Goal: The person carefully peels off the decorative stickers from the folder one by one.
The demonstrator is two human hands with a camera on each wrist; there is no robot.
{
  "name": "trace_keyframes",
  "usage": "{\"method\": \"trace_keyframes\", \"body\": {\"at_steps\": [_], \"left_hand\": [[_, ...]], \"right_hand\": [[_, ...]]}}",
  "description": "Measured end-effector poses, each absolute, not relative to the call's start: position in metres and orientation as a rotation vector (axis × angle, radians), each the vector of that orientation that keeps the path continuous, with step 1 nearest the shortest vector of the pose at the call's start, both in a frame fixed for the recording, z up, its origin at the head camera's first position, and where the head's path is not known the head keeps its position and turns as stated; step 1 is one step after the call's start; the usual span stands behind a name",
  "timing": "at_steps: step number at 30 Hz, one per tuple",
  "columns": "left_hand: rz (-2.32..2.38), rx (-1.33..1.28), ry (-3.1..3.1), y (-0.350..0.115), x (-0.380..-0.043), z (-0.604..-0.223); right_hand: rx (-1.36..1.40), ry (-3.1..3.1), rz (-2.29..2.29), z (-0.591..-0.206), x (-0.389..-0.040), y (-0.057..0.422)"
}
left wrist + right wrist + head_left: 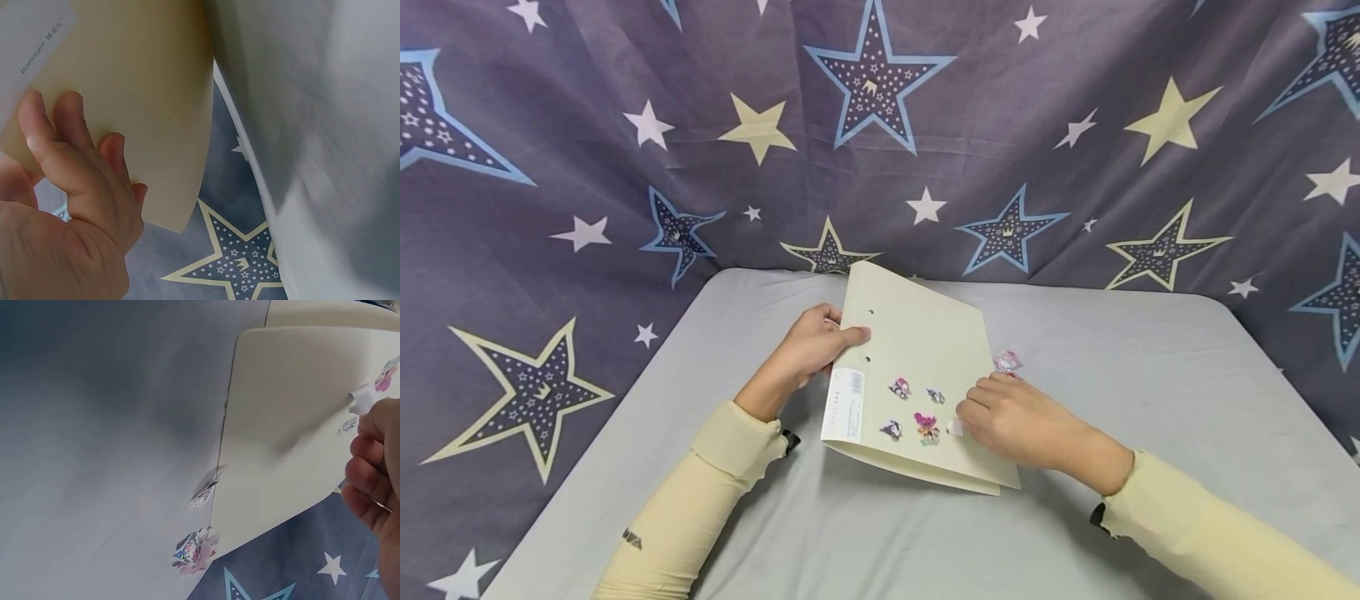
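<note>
Holding a cream folder (928, 346) in the left hand (811, 343), a small white piece (955, 427) at the right hand (1018, 423)

Nearest the camera, two cream sleeves (692, 500) reach in, a dark item (791, 442) showing under each cuff. The folder tilts toward the person over the middle of the counter (880, 542), its near edge gaping between the covers; whether any part rests on the cloth is unclear. The left fingers are grasping its left edge, thumb on the front cover and the others behind, presumably to keep the panel firm and facing the eye. The right fingers are curled and appear to pinch the white piece at the lower right of the cover; sticker or backing cannot be determined.

Four colourful stickers (927, 427) sit in a loose group left of that piece, apparently spaced to stay separate and clear of the printed label (845, 404) along the left edge. Past the right hand, loose pink-toned pieces (1007, 361) lie beside the folder's right edge, probably placed for easy reach.

Grey, lightly creased cloth covers the counter, whose far corners are rounded. Behind it hangs a dark drape (925, 167) printed with stars, hiding the rest of the room.
</note>
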State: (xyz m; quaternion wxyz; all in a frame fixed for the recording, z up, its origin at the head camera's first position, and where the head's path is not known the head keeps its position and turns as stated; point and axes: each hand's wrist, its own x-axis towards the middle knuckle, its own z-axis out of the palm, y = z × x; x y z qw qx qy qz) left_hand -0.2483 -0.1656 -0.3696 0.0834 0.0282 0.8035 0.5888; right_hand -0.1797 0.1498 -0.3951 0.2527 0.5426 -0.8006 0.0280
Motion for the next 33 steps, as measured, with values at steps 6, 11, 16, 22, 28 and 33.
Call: {"method": "trace_keyframes", "body": {"at_steps": [6,11,16,22,28,33], "left_hand": [[1.759,0.081,2.392,-0.165,-0.248,-0.369],[1.754,0.084,2.401,-0.165,-0.247,-0.369],[1.767,0.088,2.395,-0.165,-0.247,-0.369],[1.752,0.089,2.399,-0.165,-0.248,-0.369],[1.743,0.086,2.409,-0.165,-0.249,-0.369],[1.75,0.086,2.401,-0.165,-0.249,-0.369]], "right_hand": [[1.454,-2.201,0.118,-0.393,-0.183,0.153],[1.396,-2.222,0.147,-0.389,-0.185,0.158],[1.317,-2.248,0.141,-0.386,-0.191,0.165],[1.221,-2.304,0.085,-0.389,-0.202,0.179],[1.116,-2.339,-0.05,-0.391,-0.212,0.192],[1.026,-2.408,-0.145,-0.393,-0.217,0.201]]}}
